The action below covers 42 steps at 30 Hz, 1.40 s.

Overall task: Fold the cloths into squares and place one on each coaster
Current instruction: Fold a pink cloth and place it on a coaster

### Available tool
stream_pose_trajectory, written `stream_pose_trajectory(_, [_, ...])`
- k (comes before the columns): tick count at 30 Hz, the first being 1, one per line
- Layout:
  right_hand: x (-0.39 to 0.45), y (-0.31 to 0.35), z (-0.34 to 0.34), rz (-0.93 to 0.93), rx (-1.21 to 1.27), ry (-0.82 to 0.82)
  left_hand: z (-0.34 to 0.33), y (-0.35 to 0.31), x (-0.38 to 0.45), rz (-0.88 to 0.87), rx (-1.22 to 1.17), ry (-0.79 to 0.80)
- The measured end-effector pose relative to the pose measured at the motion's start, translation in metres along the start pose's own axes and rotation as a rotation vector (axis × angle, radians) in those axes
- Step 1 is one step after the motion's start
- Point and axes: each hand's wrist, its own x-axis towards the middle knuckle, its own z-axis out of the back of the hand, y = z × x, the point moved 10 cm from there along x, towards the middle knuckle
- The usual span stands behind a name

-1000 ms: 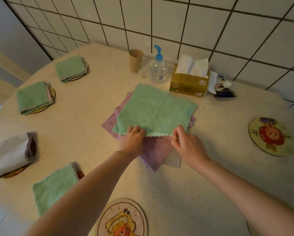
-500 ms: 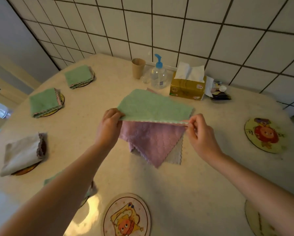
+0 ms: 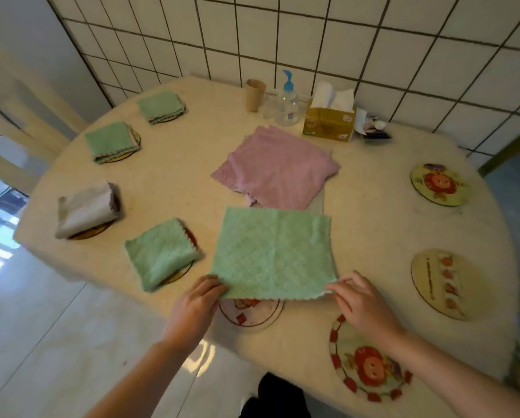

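A green cloth (image 3: 272, 251) lies spread flat near the table's front edge, partly over a coaster (image 3: 252, 312). My left hand (image 3: 194, 306) pinches its near left corner and my right hand (image 3: 362, 303) pinches its near right corner. Behind it a pink cloth (image 3: 278, 170) lies unfolded on a pale cloth at the table's middle. Folded cloths sit on coasters along the left: green (image 3: 160, 256), grey (image 3: 85, 208), green (image 3: 111, 140), green (image 3: 160, 105). Bare coasters lie at the front right (image 3: 370, 363), right (image 3: 442, 285) and far right (image 3: 438, 184).
At the back by the tiled wall stand a paper cup (image 3: 255, 95), a pump bottle (image 3: 287, 101), a tissue box (image 3: 329, 119) and small items (image 3: 373, 129). The round table (image 3: 192, 164) ends just in front of my hands; floor lies below to the left.
I lifted the green cloth off the pink stack and pulled it toward me; it now lies flat near the front edge over a coaster. My view shifted back and down.
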Motion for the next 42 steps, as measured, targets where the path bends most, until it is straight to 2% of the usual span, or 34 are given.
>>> stream_pose_trajectory(2, [-0.025,0.009,-0.006,0.006,-0.030,0.007,-0.001,-0.010,-0.028,-0.071,0.030,0.041])
stream_pose_trajectory(5, [-0.047,0.016,-0.014,-0.039,0.014,0.074,0.002,-0.016,-0.052,-0.068,0.024,0.091])
stream_pose_trajectory(8, [-0.057,0.002,-0.027,-0.158,0.184,0.163,-0.002,0.012,-0.055,0.187,-0.264,0.166])
stream_pose_trajectory(9, [-0.057,-0.005,-0.026,-0.198,0.228,0.145,-0.004,0.022,-0.053,0.302,-0.381,0.191])
stream_pose_trajectory(12, [-0.043,-0.025,-0.015,-0.312,0.359,0.023,-0.001,0.043,-0.032,0.539,-0.640,0.100])
stream_pose_trajectory(15, [-0.023,-0.051,-0.008,-0.481,0.418,-0.084,-0.005,0.056,-0.005,0.732,-0.754,0.014])
stream_pose_trajectory(19, [0.003,-0.092,-0.028,-0.692,0.514,-0.111,-0.027,0.079,0.024,0.903,-0.764,-0.082])
stream_pose_trajectory(24, [0.032,-0.112,-0.041,-0.790,0.580,-0.076,-0.045,0.093,0.057,0.918,-0.611,-0.047])
stream_pose_trajectory(30, [0.041,-0.134,-0.053,-0.892,0.545,0.007,-0.057,0.105,0.072,0.933,-0.394,0.038])
stream_pose_trajectory(42, [0.043,-0.146,-0.061,-0.936,0.475,0.022,-0.055,0.098,0.086,0.884,-0.306,0.049])
